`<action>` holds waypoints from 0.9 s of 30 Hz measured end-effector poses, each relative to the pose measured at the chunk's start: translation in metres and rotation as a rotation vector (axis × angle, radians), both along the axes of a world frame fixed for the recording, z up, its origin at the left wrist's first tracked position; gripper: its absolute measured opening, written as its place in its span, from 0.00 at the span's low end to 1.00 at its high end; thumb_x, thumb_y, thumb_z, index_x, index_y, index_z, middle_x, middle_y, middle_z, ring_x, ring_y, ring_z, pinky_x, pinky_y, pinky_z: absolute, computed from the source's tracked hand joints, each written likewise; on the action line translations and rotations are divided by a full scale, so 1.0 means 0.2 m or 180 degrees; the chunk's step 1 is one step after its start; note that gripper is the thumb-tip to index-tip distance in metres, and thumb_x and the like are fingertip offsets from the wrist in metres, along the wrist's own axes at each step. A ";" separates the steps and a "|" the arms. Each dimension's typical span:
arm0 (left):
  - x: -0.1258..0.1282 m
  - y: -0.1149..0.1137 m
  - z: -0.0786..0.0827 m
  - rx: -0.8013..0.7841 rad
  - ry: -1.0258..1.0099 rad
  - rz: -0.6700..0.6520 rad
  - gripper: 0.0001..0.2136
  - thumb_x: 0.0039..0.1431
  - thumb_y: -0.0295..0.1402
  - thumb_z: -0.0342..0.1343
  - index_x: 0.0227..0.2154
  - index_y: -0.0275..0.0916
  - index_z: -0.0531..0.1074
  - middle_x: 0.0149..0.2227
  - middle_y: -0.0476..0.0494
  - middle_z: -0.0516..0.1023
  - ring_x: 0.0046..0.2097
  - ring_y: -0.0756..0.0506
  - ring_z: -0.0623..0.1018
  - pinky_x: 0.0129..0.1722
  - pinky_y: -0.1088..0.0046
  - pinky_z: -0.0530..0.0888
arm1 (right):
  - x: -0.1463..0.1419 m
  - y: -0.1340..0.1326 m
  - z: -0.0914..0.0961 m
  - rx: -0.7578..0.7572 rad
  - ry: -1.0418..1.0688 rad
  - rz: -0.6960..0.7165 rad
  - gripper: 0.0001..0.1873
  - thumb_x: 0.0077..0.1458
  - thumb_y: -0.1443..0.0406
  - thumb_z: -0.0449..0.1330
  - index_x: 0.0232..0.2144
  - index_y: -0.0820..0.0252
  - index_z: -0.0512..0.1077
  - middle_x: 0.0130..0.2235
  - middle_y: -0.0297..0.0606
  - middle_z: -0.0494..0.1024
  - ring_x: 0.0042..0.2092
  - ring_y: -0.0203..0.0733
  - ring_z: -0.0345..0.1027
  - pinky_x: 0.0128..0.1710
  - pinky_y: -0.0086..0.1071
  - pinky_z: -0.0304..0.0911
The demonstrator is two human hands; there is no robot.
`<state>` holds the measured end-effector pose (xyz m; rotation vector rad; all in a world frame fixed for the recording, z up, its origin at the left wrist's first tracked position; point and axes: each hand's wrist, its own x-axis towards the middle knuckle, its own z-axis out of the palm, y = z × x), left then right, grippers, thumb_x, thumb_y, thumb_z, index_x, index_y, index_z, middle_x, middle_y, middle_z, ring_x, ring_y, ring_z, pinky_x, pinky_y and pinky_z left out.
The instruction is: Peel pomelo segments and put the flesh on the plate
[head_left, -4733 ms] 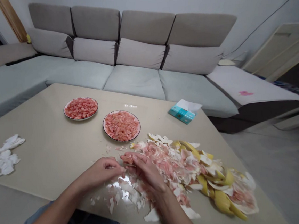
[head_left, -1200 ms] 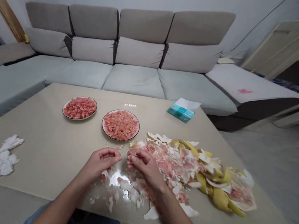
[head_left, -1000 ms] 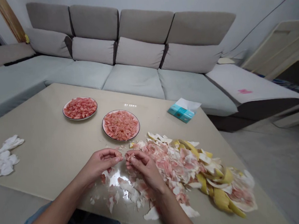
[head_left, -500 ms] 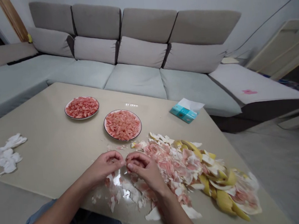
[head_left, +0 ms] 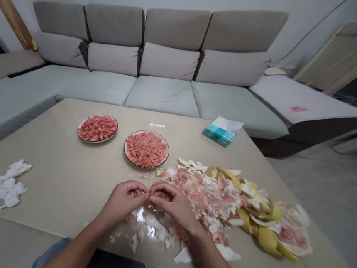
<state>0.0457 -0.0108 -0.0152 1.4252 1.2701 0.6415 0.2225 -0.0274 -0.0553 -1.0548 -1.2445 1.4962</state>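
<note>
My left hand (head_left: 128, 196) and my right hand (head_left: 168, 199) meet fingertip to fingertip above the table's near side. Both are closed in a pinch, and whatever lies between the fingertips is too small or hidden to make out. Under and beside them lie white and pink scraps of pomelo pith and membrane (head_left: 199, 190). Yellow pomelo peel (head_left: 270, 240) is heaped at the right of this pile. Just beyond my hands stands a dark-rimmed plate of peeled pink pomelo pulp (head_left: 147, 149). A second plate of redder pulp (head_left: 98, 128) sits farther back on the left.
A blue tissue pack (head_left: 220, 134) lies near the table's far right corner. Crumpled white tissues (head_left: 11, 186) rest at the left. Behind the glossy beige table (head_left: 56, 169) runs a long grey sofa (head_left: 165, 95).
My fingertips have come together; half a second ago a small gap showed between them. The plates, scraps and peel have stayed in place.
</note>
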 end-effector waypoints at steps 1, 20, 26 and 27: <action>0.00 0.00 0.00 0.0031 0.0018 -0.0012 0.10 0.49 0.36 0.57 0.30 0.34 0.77 0.20 0.52 0.65 0.24 0.52 0.62 0.22 0.79 0.58 | 0.00 0.00 0.00 0.0044 -0.0030 -0.0029 0.09 0.47 0.62 0.67 0.32 0.57 0.75 0.33 0.34 0.73 0.32 0.35 0.68 0.32 0.27 0.64; 0.00 0.01 -0.06 0.0083 -0.0201 0.0190 0.05 0.46 0.30 0.56 0.26 0.35 0.73 0.20 0.54 0.62 0.23 0.53 0.61 0.21 0.80 0.59 | -0.01 0.00 0.01 -0.0587 0.0546 -0.0236 0.14 0.43 0.58 0.69 0.31 0.58 0.72 0.26 0.33 0.75 0.27 0.36 0.70 0.23 0.25 0.63; 0.00 0.01 -0.04 -0.0085 -0.0252 0.0222 0.06 0.47 0.31 0.54 0.28 0.35 0.73 0.21 0.54 0.62 0.24 0.53 0.63 0.19 0.82 0.60 | -0.02 0.01 0.00 -0.0598 0.0938 -0.0296 0.11 0.45 0.60 0.69 0.30 0.59 0.73 0.34 0.34 0.76 0.29 0.33 0.71 0.31 0.26 0.68; 0.00 0.01 -0.04 -0.0113 -0.0272 0.0218 0.05 0.47 0.31 0.54 0.28 0.36 0.73 0.21 0.54 0.62 0.24 0.53 0.62 0.18 0.82 0.60 | -0.03 0.01 0.00 -0.0597 0.0994 -0.0290 0.11 0.46 0.60 0.68 0.30 0.59 0.73 0.34 0.34 0.76 0.29 0.32 0.71 0.30 0.25 0.68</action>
